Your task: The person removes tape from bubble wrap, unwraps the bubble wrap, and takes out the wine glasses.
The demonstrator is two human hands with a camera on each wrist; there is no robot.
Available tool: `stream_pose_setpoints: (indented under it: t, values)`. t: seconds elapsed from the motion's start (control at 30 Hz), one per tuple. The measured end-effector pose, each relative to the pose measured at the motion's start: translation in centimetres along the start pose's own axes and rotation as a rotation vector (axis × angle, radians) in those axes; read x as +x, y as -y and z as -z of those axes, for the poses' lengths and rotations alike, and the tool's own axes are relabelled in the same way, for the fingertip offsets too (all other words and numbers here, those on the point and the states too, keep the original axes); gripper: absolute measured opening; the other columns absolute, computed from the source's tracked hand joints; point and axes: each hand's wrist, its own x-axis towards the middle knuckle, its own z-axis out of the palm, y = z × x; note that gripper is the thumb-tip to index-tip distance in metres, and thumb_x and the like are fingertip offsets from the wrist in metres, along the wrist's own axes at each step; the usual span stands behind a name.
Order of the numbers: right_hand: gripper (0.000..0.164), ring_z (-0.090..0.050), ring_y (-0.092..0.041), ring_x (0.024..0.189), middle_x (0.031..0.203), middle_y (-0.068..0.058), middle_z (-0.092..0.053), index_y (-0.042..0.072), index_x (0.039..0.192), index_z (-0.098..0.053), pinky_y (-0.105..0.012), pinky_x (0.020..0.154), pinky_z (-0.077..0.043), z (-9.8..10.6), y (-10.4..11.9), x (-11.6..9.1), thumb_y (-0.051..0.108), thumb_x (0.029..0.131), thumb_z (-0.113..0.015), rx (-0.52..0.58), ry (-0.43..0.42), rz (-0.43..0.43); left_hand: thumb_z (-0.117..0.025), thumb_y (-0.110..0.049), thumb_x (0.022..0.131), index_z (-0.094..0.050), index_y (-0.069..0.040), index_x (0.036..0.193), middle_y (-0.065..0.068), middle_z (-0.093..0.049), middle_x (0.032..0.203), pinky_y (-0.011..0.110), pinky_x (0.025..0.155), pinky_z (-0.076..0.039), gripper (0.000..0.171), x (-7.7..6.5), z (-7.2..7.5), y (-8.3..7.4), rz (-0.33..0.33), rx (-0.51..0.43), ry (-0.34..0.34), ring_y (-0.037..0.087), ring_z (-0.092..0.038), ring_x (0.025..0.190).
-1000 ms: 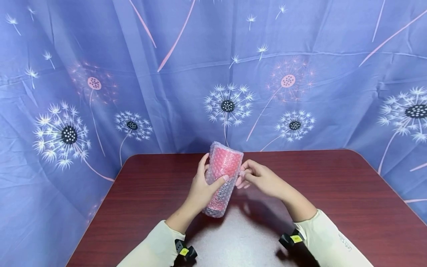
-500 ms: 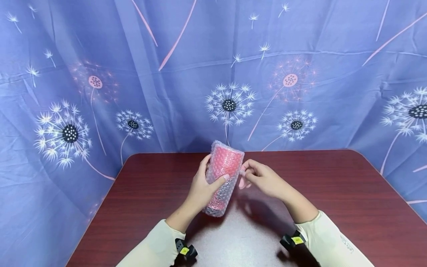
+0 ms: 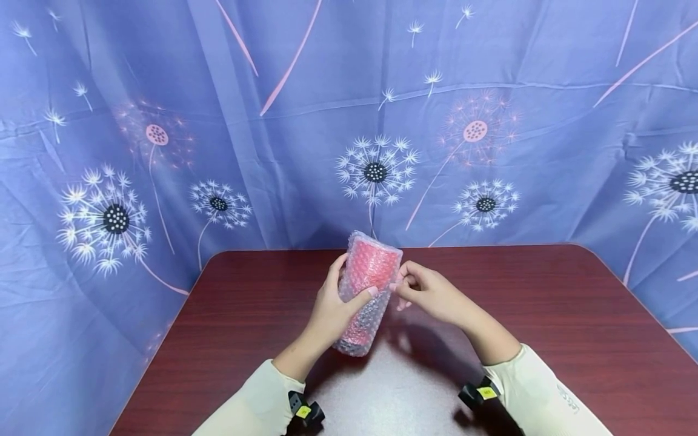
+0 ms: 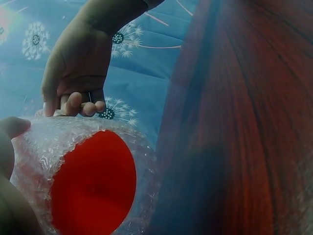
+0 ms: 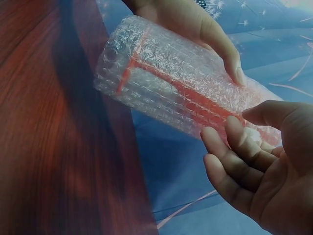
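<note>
A red cylinder in clear bubble wrap is held tilted over the table's far half. My left hand grips it from the left, thumb across the front. At its right edge, my right hand pinches the bubble wrap between thumb and curled fingers. The right wrist view shows those fingertips against the wrap, with a small whitish bit between them and the left thumb further up the roll. Uncovered by wrap, the cylinder's round red end faces the left wrist camera.
Beneath the hands lies a dark red wood-grain table with a bright glare patch at its near middle. A blue dandelion-print curtain hangs just behind its far edge. Black wrist cameras sit on both pale sleeves.
The wrapped cylinder has shifted slightly to the right. My right thumb has come in over the wrap's right edge, while the left hand keeps its grip.
</note>
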Motion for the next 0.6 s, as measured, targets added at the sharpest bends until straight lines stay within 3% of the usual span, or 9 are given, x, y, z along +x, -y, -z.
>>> stream_pose_setpoints:
  t: [0.23,0.37,0.6]
  values:
    - [0.012,-0.072,-0.032,0.070,0.078,-0.010,-0.070,0.004,0.098,-0.056,-0.039,0.072,-0.061,-0.06,0.02,-0.06,0.015,0.101,-0.060,-0.003,-0.011,0.001,-0.082,-0.043,0.082,-0.033,-0.037,0.153,0.000,-0.058,0.136,0.041,0.092,-0.055,0.086,0.02,-0.06,-0.06,-0.007,0.019,-0.016,0.020,-0.063,0.112]
    - [0.016,-0.072,-0.035,0.067,0.071,-0.007,-0.067,0.005,0.096,-0.056,-0.034,0.070,-0.059,-0.12,0.17,-0.09,0.020,0.102,-0.060,-0.007,-0.018,0.006,-0.083,-0.045,0.081,-0.033,-0.038,0.152,-0.001,-0.058,0.137,0.043,0.094,-0.054,0.087,-0.06,-0.09,-0.07,-0.007,0.041,-0.035,0.021,-0.063,0.113]
    - [0.019,-0.071,-0.026,0.061,0.063,-0.007,-0.062,0.003,0.096,-0.056,-0.029,0.070,-0.057,-0.18,0.21,-0.11,0.020,0.103,-0.058,-0.008,-0.010,0.020,-0.083,-0.046,0.079,-0.035,-0.036,0.152,0.001,-0.058,0.139,0.046,0.098,-0.052,0.088,-0.13,-0.10,-0.14,0.002,0.085,-0.077,0.022,-0.062,0.117]
